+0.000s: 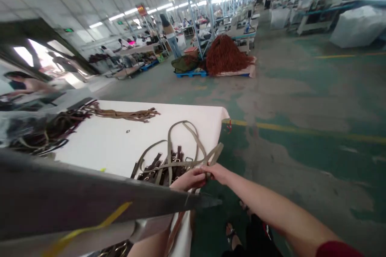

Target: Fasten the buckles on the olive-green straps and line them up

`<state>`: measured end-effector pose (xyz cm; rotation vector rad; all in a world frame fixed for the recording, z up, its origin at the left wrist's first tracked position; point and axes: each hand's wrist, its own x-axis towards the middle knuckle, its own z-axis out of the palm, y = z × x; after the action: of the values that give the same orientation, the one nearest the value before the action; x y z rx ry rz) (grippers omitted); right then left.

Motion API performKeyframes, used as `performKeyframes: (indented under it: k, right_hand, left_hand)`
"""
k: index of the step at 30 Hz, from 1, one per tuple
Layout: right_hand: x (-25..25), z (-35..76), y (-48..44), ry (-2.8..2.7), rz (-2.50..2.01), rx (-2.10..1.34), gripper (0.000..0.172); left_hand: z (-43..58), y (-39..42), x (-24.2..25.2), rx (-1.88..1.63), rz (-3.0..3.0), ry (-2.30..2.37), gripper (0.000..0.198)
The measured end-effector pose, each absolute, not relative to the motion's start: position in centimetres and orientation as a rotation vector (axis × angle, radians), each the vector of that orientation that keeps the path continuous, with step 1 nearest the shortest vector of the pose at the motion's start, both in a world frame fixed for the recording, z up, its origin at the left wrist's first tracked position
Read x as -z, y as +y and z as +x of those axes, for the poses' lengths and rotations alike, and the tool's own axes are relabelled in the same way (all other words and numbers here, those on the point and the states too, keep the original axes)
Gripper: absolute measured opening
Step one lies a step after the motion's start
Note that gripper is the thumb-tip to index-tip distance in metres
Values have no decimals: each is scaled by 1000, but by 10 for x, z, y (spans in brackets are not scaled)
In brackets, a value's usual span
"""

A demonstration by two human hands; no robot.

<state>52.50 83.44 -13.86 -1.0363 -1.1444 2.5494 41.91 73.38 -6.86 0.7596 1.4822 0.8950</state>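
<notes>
An olive-green strap (pixel 184 163) lies in loops over the right part of the white table (pixel 111 148), and part of it rises at the table's edge. My right hand (pixel 214 171) is closed on this strap near its end. My left hand (pixel 189 178) is beside it, touching or almost touching, with its fingers closed round the strap too. Under the loops lies a pile of dark brown straps with metal buckles (pixel 157 168). A grey metal bar in the foreground hides much of my left forearm.
The grey bar (pixel 90 196) crosses the lower left, close to the camera. Brown straps (pixel 126 115) lie at the table's back, with a darker heap (pixel 45 132) at the left. A small ring (pixel 128 131) sits between them. A reddish-brown pile (pixel 226 56) stands on the floor beyond.
</notes>
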Motion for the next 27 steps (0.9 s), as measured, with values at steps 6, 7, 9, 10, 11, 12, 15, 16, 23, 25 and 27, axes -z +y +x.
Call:
performKeyframes:
  k: [6, 7, 9, 10, 11, 12, 15, 16, 23, 25, 27]
  right_hand:
    - [201, 555, 857, -892, -1335, -2750, 26]
    - [209, 561, 860, -872, -1386, -2787, 31]
    - [222, 572, 866, -823, -1516, -2938, 42]
    - [227, 576, 869, -804, -1586, -3043, 47]
    - [230, 578, 874, -805, -1635, -3148, 49]
    - [231, 579, 879, -841, -1641, -3228, 49]
    - [225, 566, 902, -1190, -1405, -3158, 38]
    - [219, 557, 910, -1348, -1299, -3052, 34]
    - [168, 460, 944, -2350, -741, -2196, 19]
    - [148, 437, 948, -2414, -654, -2109, 25]
    - [114, 418, 950, -2447, -513, -2041, 42]
  left_hand:
    - [379, 704, 81, -534, 733, 2328, 35]
    - [371, 704, 82, -427, 759, 2474, 32]
    - [356, 709, 83, -300, 833, 2669, 31]
    - [349, 714, 85, -259, 871, 2736, 34]
    - [344, 720, 88, -205, 903, 2798, 37]
    - [338, 726, 92, -121, 927, 2866, 42]
    - [327, 737, 106, 151, 833, 3007, 57]
    - [325, 738, 110, 207, 783, 3025, 61]
    - [303, 725, 90, 228, 636, 3005, 30]
    - [297, 718, 64, 202, 591, 3036, 27]
    - [295, 715, 30, 126, 570, 3107, 32]
